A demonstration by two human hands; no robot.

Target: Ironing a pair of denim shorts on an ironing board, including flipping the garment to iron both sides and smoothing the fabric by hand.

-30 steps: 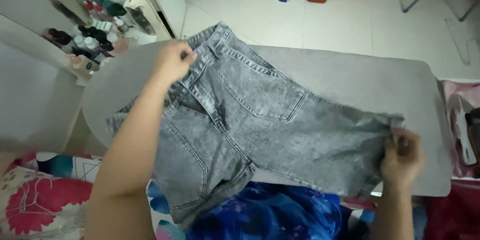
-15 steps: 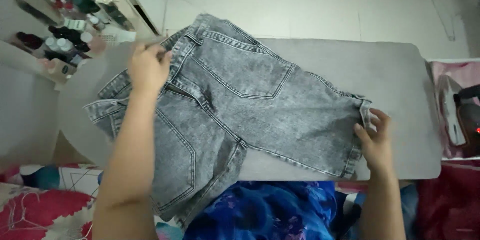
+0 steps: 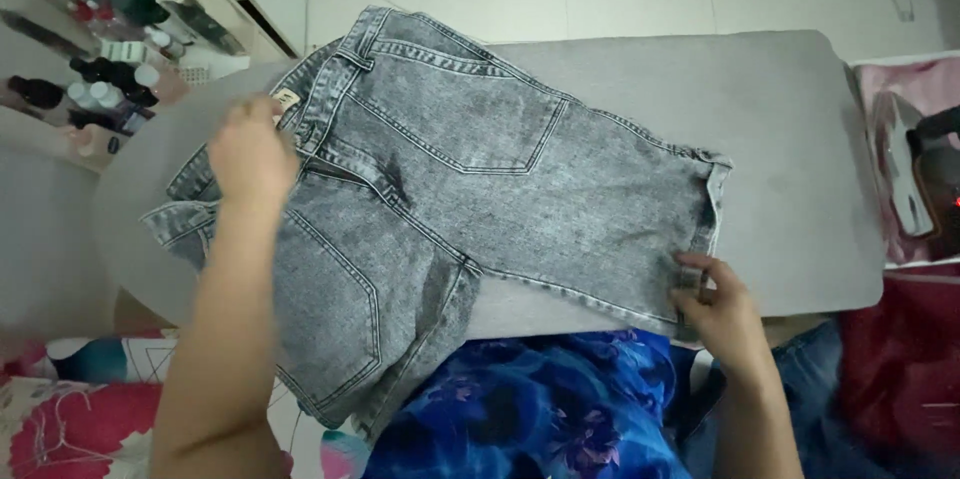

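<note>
Pressing down with a loosely curled palm, the left hand [image 3: 250, 154] lies on the waistband end of the grey denim shorts [image 3: 450, 189]; whether its fingers pinch any cloth cannot be told, since the back of the hand covers them. At the right, the right hand [image 3: 722, 311] has its fingertips on the near corner of the leg hem, thumb and fingers closed lightly on the frayed edge.

Spread back side up, the shorts lie across the grey ironing board [image 3: 780, 139], waistband toward the far left, one leg running right along the board. That leg's hem stops well short of the board's right end, leaving a broad bare stretch of cover there and a narrower bare strip along the far edge. The other leg hangs off the near edge, draping down against blue floral fabric [image 3: 540, 409]. The waistband's far corner reaches just past the far edge of the board.

Beyond the right end an iron [image 3: 915, 189] rests on a pink surface, apart from the shorts. At the far left a rack of bottles [image 3: 110, 79] stands close beside the board's rounded tip. A red and white floral cloth [image 3: 70, 419] lies at the near left.
</note>
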